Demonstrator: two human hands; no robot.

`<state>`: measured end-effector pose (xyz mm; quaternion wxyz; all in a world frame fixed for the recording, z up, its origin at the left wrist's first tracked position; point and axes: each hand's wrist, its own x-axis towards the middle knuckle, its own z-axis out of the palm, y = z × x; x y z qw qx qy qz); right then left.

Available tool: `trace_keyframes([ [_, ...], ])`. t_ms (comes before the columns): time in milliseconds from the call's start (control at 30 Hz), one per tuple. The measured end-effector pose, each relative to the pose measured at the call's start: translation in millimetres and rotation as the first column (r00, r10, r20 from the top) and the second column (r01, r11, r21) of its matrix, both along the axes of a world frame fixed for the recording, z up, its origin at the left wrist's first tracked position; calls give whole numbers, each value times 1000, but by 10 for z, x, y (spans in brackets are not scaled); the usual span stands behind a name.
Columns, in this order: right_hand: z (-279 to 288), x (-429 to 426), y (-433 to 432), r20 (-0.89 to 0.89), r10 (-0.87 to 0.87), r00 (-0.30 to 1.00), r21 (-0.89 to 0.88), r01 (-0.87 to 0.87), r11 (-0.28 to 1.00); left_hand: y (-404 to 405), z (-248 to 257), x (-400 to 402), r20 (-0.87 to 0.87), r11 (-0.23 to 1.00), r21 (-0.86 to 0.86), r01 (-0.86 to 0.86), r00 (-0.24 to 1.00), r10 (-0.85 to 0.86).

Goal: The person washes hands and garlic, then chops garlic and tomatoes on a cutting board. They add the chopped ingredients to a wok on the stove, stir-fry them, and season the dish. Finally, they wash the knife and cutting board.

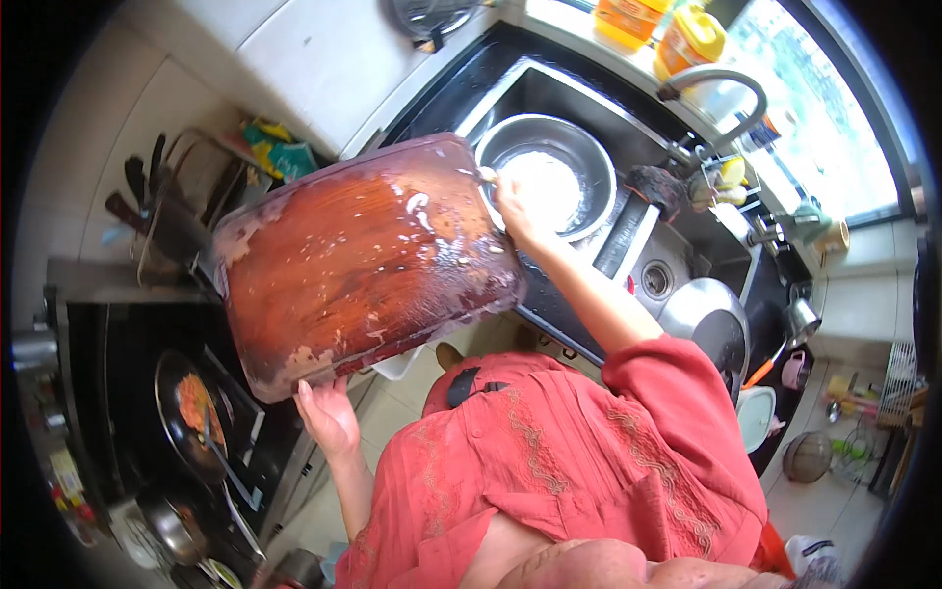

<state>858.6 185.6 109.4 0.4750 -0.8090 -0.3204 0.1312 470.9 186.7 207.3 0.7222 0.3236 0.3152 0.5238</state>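
Observation:
A large wet wooden cutting board [353, 258], reddish brown with worn, pale patches and small bits on its surface, is held tilted in front of me. My left hand [327, 416] grips its lower edge near the bottom left corner, the thumb on the near side. At the board's right edge, my right hand [515, 210] holds on near the upper corner, its fingers partly hidden. Just beyond that hand, a steel basin [544, 173] stands in the left part of the sink [655, 243]. A dark scouring pad or cloth [653, 190] lies by the sink divider.
A frying pan [173, 412] with orange-red food and a spatula [232, 464] sits on the stove at left. Knives stand in a rack [158, 191] behind the board. The curved faucet [728, 81] rises by the window. A wok [706, 324] leans at the sink's right side.

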Motion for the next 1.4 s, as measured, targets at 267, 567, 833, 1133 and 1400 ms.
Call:
trace_keyframes([
  [267, 290, 1098, -1882, -390, -344, 854, 233, 453, 861, 465, -42, 1915, 136, 876, -261, 407, 913, -384],
  [567, 513, 1481, -2471, -558, -564, 608, 134, 737, 662, 876, -764, 3896, 251, 643, -425, 638, 765, -593],
  [833, 259, 1595, -2129, -463, -659, 593, 106, 775, 622, 955, -1553, 4582, 147, 680, -581, 448, 879, -454],
  [1133, -87, 1571, -1815, -524, -664, 533, 105, 815, 570, 1275, -2148, 4512, 128, 651, -587, 481, 849, -512],
  [1400, -50, 1749, -1674, -536, -644, 546, 218, 827, 519, 1169, -1178, 4326, -726, 380, -475, 794, -109, -679],
])
